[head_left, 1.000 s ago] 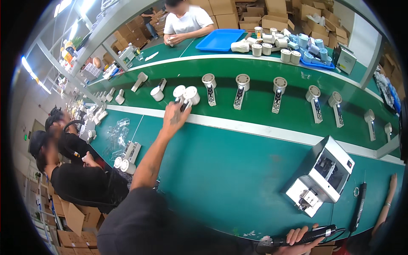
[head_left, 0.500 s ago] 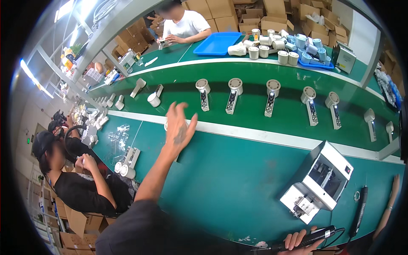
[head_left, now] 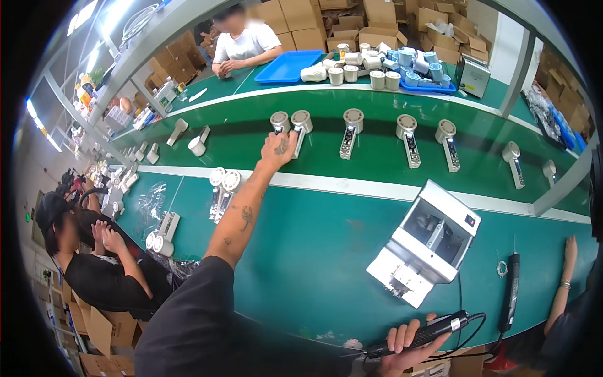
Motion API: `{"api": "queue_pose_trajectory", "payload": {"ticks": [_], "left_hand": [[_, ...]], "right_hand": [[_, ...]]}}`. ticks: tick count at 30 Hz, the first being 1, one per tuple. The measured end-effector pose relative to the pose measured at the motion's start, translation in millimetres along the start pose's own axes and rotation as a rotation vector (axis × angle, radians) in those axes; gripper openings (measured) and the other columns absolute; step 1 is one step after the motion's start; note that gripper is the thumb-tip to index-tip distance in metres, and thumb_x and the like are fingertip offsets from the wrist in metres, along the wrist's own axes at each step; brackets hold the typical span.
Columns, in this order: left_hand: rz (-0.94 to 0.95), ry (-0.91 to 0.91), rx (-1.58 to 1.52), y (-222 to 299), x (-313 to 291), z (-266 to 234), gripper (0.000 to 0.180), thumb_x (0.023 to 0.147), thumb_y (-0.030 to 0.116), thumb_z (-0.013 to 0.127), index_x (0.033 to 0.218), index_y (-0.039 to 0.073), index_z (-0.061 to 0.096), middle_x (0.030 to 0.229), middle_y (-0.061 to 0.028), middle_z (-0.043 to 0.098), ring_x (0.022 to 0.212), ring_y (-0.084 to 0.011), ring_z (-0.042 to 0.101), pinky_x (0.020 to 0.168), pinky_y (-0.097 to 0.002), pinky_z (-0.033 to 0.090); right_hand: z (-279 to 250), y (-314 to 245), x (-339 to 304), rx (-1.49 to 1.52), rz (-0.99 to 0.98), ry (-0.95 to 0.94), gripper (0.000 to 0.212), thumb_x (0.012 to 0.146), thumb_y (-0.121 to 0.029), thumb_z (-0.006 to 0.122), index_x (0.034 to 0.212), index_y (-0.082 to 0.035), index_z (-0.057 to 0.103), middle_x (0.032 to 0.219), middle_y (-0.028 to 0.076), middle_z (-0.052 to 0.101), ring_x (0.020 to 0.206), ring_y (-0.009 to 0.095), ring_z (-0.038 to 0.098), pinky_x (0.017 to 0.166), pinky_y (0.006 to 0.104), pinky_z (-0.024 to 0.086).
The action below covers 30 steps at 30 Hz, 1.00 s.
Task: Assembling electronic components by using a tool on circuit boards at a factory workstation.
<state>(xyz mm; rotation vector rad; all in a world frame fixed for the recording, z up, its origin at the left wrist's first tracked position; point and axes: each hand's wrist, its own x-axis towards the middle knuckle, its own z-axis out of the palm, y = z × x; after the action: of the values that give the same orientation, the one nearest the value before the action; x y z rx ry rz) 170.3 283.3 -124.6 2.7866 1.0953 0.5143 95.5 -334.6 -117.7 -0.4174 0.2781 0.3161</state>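
My left hand reaches over the green belt, its fingers closed round the handle of a white round-headed device. The fingertips are partly hidden behind the hand. Touching or nearly touching that device is a similar one. A black electric screwdriver with a cable lies in the grip of my right hand, low at the table's front edge, its bit pointing left. Beside my left forearm, two more round-headed devices rest on the green table, their handles open on the inner parts.
Several like devices stand along the belt. A silver-and-black machine sits on the table before my right hand, a second screwdriver to its right. Co-workers sit at left and across; another's arm shows at right.
My left hand has gone from open above the belt's near edge to gripping a device on the belt, now closer to its neighbour. The view has swung right. My right hand keeps the screwdriver.
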Motion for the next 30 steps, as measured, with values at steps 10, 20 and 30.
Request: {"api": "queue_pose_trajectory", "payload": {"ticks": [10, 20, 30], "left_hand": [[-0.018, 0.217, -0.093, 26.9, -78.0, -43.4, 0.043, 0.092, 0.038, 0.074, 0.099, -0.004, 0.072, 0.09, -0.03, 0.068, 0.101, -0.0475, 0.067, 0.086, -0.0562, 0.055], [-0.093, 0.042, 0.027, 76.1, -247.4, -117.4, 0.046, 0.096, 0.036, 0.076, 0.117, -0.005, 0.073, 0.109, -0.0296, 0.066, 0.1, -0.0468, 0.067, 0.088, -0.0547, 0.055], [0.251, 0.057, -0.065, 171.5, -144.1, -131.2, 0.051, 0.1, 0.041, 0.071, 0.14, 0.01, 0.062, 0.115, -0.0257, 0.069, 0.105, -0.0423, 0.07, 0.088, -0.0512, 0.057]], "right_hand": [[-2.6, -14.3, 0.9, 0.041, 0.209, -0.22, 0.071, 0.103, -0.079, 0.045, 0.13, -0.016, 0.061, 0.071, 0.005, 0.051, 0.05, 0.017, 0.043, 0.049, 0.031, 0.039], [-1.8, -11.1, 5.8, 0.047, 0.17, -0.136, 0.067, 0.108, -0.074, 0.039, 0.136, -0.015, 0.053, 0.067, 0.005, 0.049, 0.045, 0.016, 0.039, 0.044, 0.0323, 0.038], [-19.0, -10.4, 9.9, 0.051, 0.139, -0.208, 0.065, 0.111, -0.07, 0.032, 0.136, -0.012, 0.051, 0.064, 0.006, 0.045, 0.042, 0.016, 0.038, 0.038, 0.033, 0.036]]}}
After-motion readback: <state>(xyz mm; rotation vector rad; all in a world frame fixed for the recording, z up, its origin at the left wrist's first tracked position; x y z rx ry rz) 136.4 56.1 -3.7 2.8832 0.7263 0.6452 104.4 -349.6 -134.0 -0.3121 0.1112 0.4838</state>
